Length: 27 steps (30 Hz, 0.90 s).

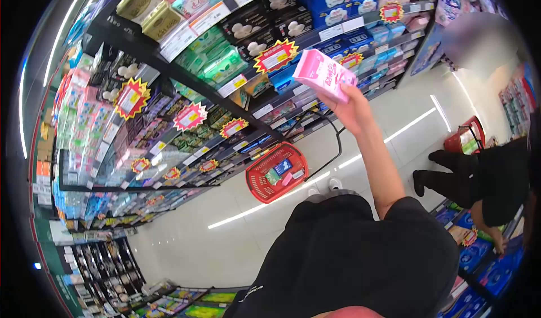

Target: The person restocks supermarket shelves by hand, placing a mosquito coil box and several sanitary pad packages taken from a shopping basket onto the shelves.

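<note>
My right hand is raised in front of the shelves, its fingers closed round the lower end of a pink and white package. The package is box-shaped with printed pink lettering, and it is tilted. Below and to the left of it, a red shopping basket with a long black handle stands on the floor near my feet. Inside lie a dark blue pack, a green pack and a small pink item. My left hand is out of view.
Shelves of packaged goods with starburst price signs run along the front and left. At the right, a person in black reaches toward blue packs on a low shelf, near another red basket. Another person is farther back.
</note>
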Motion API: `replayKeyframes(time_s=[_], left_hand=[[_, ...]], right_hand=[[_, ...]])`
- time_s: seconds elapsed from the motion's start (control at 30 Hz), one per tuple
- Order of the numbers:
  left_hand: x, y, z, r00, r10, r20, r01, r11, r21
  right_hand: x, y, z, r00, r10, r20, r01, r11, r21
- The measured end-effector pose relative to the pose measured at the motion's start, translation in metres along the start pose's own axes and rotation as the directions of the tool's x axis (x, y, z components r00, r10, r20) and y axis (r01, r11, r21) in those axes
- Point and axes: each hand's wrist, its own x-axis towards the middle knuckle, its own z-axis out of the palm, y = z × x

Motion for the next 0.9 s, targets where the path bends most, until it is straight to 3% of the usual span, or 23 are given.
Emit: replayKeyframes(time_s=[0.07, 0.13, 0.2, 0.23, 0.3, 0.33, 0.37, 0.43, 0.5, 0.57, 0.67, 0.77, 0.8, 0.83, 0.87, 0.9], left_hand=[[0.01, -0.009, -0.006, 0.997, -0.029, 0.065, 0.025, 0.997, 0.071], [0.028, -0.01, -0.014, 0.993, -0.056, 0.105, 0.049, 0.997, 0.064], [0.061, -0.002, -0.023, 0.988, -0.081, 0.128, 0.084, 0.996, -0.017], [0.081, 0.007, -0.03, 0.986, -0.094, 0.137, 0.106, 0.991, -0.083], [0.138, 0.036, -0.044, 0.986, -0.101, 0.133, 0.13, 0.965, -0.229], [0.163, 0.053, -0.048, 0.989, -0.087, 0.117, 0.115, 0.959, -0.26], [0.191, 0.078, -0.058, 0.995, -0.045, 0.086, 0.057, 0.988, -0.145], [0.184, 0.155, -0.064, 0.996, -0.003, -0.091, -0.039, 0.886, -0.462], [0.179, 0.216, -0.062, 0.986, 0.069, -0.154, -0.14, 0.844, -0.518], [0.182, 0.245, -0.049, 0.988, 0.135, -0.079, -0.157, 0.863, -0.481], [0.185, 0.264, -0.022, 0.989, 0.134, 0.06, -0.101, 0.919, -0.382], [0.182, 0.243, 0.018, 0.996, 0.055, 0.066, -0.031, 0.948, -0.318], [0.203, 0.206, 0.036, 0.997, 0.035, 0.073, -0.012, 0.956, -0.294], [0.191, 0.202, 0.053, 0.985, -0.164, 0.052, 0.171, 0.91, -0.378], [0.189, 0.177, 0.071, 0.986, -0.13, 0.101, 0.164, 0.844, -0.51], [0.185, 0.167, 0.097, 0.964, -0.25, 0.092, 0.262, 0.83, -0.493]], right_hand=[[-0.014, 0.01, -0.004, 1.0, -0.023, -0.003, 0.023, 1.0, 0.003], [-0.033, 0.028, -0.01, 0.985, 0.051, -0.166, -0.06, 0.997, -0.049], [-0.055, 0.062, -0.023, 0.991, 0.085, -0.107, -0.099, 0.986, -0.133], [-0.073, 0.074, -0.023, 0.95, 0.252, -0.181, -0.268, 0.961, -0.069], [-0.105, 0.102, -0.044, 0.895, 0.437, -0.083, -0.444, 0.892, -0.088], [-0.115, 0.101, -0.015, 0.873, 0.476, -0.109, -0.486, 0.867, -0.108], [-0.121, 0.105, -0.015, 0.849, 0.519, -0.098, -0.528, 0.843, -0.107], [-0.128, 0.107, -0.026, 0.808, 0.585, -0.074, -0.59, 0.803, -0.083], [-0.117, 0.093, -0.038, 0.847, 0.532, -0.015, -0.532, 0.846, -0.032], [-0.094, 0.061, -0.033, 0.891, 0.454, 0.012, -0.454, 0.888, 0.078], [-0.066, -0.003, -0.038, 0.956, 0.288, 0.064, -0.286, 0.958, -0.035], [-0.049, -0.065, -0.086, 0.96, 0.274, -0.063, -0.277, 0.959, -0.052], [-0.048, -0.081, -0.093, 0.965, 0.225, -0.135, -0.232, 0.972, -0.037], [-0.046, -0.097, -0.109, 0.978, 0.182, -0.103, -0.188, 0.98, -0.057], [-0.045, -0.112, -0.13, 0.987, 0.141, -0.073, -0.146, 0.987, -0.072], [-0.046, -0.128, -0.149, 0.993, 0.103, -0.052, -0.107, 0.991, -0.083]])
